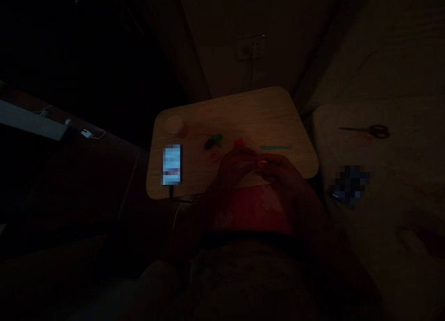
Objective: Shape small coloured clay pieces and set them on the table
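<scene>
The scene is very dark. My left hand (pixel 237 166) and my right hand (pixel 278 168) meet over the near edge of a small wooden table (pixel 257 108). Between their fingertips is a small orange piece (pixel 262 162), its kind too dim to make out; the fingers of both hands are closed around it. Just beyond the left hand lies a small red piece (pixel 238 142). To its left are a red ring-like piece (pixel 214 156) and a green and dark lump (pixel 213 141). A flat blue-green stick (pixel 276 147) rests beyond the right hand.
A round, pale-topped container (pixel 174 125) stands at the table's far left. Nearer is a lit phone (pixel 171 164) with a cable. On a pale surface to the right lie scissors (pixel 368 130) and a blurred dark object (pixel 351 184). A wall socket (pixel 251 47) sits behind.
</scene>
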The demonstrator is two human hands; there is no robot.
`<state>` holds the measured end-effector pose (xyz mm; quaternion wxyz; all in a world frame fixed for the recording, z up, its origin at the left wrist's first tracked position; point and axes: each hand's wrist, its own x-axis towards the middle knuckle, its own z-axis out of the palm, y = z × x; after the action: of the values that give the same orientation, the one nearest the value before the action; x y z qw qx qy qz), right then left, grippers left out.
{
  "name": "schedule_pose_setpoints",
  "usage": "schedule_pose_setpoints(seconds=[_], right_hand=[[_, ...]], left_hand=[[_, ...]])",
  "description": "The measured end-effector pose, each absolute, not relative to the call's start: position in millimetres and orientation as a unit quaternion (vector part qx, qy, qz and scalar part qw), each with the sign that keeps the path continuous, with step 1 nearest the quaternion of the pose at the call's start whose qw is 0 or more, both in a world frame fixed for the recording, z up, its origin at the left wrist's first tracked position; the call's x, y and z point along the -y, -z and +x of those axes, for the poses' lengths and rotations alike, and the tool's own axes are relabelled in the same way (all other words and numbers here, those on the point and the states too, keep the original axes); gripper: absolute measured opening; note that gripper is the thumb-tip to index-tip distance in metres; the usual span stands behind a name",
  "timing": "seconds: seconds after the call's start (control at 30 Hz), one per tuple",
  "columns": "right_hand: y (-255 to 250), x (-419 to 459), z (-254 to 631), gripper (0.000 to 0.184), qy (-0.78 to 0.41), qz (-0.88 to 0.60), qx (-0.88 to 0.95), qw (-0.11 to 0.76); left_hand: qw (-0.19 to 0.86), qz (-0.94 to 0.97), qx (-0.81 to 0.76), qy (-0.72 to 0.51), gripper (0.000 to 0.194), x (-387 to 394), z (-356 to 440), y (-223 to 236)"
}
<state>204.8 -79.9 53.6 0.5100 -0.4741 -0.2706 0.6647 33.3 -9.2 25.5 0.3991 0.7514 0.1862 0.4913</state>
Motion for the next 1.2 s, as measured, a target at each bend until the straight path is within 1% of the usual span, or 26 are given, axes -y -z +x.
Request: schedule_pose_setpoints(seconds=[0.1, 0.27, 0.4, 0.53, 0.8, 1.0, 1.2], right_hand=[[-50, 80, 203, 0.035, -0.65, -0.484, 0.277, 0.516], [-46, 80, 199, 0.043, -0.615, -0.508, 0.296, 0.525], [-46, 80, 199, 0.045, -0.596, -0.517, 0.304, 0.534], [-45, 83, 196, 0.042, -0.582, -0.523, 0.318, 0.536], [-41, 88, 171, 0.037, -0.562, -0.507, 0.274, 0.594], [-46, 88, 163, 0.037, -0.558, -0.516, 0.237, 0.605], [-44, 83, 162, 0.038, -0.557, -0.501, 0.235, 0.62]], left_hand=[[0.381, 0.748, -0.192, -0.508, 0.012, 8, 33, -25], [0.352, 0.75, -0.241, -0.506, 0.02, 10, 31, -23], [0.344, 0.764, -0.216, -0.501, 0.016, 9, 29, -26], [0.318, 0.776, -0.215, -0.5, 0.014, 8, 26, -27], [0.275, 0.765, -0.216, -0.54, 0.006, 11, 28, -27], [0.257, 0.757, -0.23, -0.556, 0.006, 11, 29, -23], [0.204, 0.748, -0.254, -0.579, 0.01, 20, 35, -24]])
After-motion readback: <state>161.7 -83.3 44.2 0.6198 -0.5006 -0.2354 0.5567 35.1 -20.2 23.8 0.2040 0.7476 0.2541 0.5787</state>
